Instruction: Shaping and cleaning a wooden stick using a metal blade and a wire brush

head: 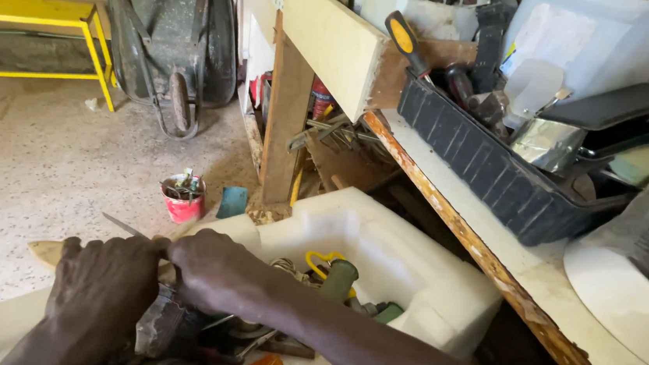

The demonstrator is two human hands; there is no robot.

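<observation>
— Over the white foam tray [419,276] of tools: left hand [106,284] and right hand [211,271], closed side by side, knuckles touching.

— Gripping what?

— Possibly the thin metal blade [123,225] poking out behind them. Red tin [183,199] beyond.

i see a thin grey metal blade [121,225] sticking out up-left from under the left hand [106,284], tilted, above a pale wooden piece [47,250] lying flat.

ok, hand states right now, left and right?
Left hand: closed, knuckles up, over the grey tool; grip cannot be told.
Right hand: closed beside it; what it holds cannot be told.
</observation>
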